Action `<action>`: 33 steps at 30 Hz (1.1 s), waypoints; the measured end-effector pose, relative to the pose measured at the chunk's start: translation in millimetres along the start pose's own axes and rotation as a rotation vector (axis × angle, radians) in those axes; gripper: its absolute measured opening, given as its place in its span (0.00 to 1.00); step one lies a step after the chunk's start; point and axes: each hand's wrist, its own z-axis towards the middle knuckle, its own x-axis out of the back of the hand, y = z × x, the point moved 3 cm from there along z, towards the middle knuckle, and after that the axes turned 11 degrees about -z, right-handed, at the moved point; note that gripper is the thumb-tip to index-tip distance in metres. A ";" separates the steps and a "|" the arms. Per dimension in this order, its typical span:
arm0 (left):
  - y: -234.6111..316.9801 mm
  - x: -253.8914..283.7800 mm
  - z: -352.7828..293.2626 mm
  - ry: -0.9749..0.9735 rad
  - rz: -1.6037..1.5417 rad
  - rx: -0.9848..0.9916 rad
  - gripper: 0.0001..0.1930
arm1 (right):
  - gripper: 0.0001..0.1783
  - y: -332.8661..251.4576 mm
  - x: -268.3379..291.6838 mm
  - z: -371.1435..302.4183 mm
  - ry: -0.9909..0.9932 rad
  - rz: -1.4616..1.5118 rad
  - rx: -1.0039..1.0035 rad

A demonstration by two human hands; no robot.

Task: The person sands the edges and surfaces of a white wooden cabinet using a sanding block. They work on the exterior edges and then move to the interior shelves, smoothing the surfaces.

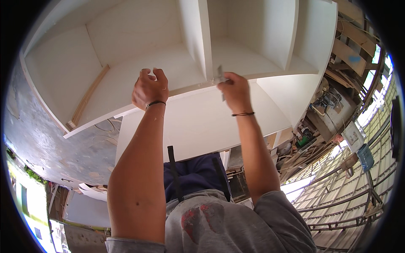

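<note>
A white cabinet (152, 63) with open compartments stretches across the upper view. My left hand (150, 89) is raised in front of its front edge, left of the upright divider (203, 42). Its fingers are curled in; the palm is hidden, and I cannot make out anything held. At the edge just right of the divider, my right hand (236, 90) is closed on a thin flat grey blade (220, 72), which is blurred and sticks out above and below the fingers. Small whitish specks lie on the edge beside the blade.
A thin wooden strip (90, 95) leans inside the left compartment. Wood offcuts (352, 46) are piled on the right, near a cluttered bench (333, 109). A blue plastic container (365, 157) hangs by a corrugated wall (337, 189). Grey floor (63, 152) shows at left.
</note>
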 end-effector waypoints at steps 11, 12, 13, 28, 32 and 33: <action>0.8 -4.3 0.1 0.030 0.007 -0.023 0.15 | 0.18 -46.9 -26.5 -33.1 0.300 -0.514 0.179; 0.1 -3.8 0.7 0.027 0.004 -0.022 0.15 | 0.17 -37.9 -22.6 -28.8 0.198 -0.268 0.101; -0.6 -2.9 1.0 0.024 0.002 -0.022 0.15 | 0.16 -23.6 -14.4 -21.2 0.095 -0.021 0.023; 0.2 -0.1 -0.3 0.035 -0.003 -0.015 0.14 | 0.15 6.3 10.7 0.2 0.105 0.085 -0.034; 0.2 -3.8 -0.7 0.029 -0.006 -0.019 0.15 | 0.18 50.1 98.0 39.4 0.354 -0.656 -0.008; 1.3 -3.5 -0.2 0.019 -0.002 -0.015 0.15 | 0.19 50.6 106.1 45.3 0.316 -0.756 -0.006</action>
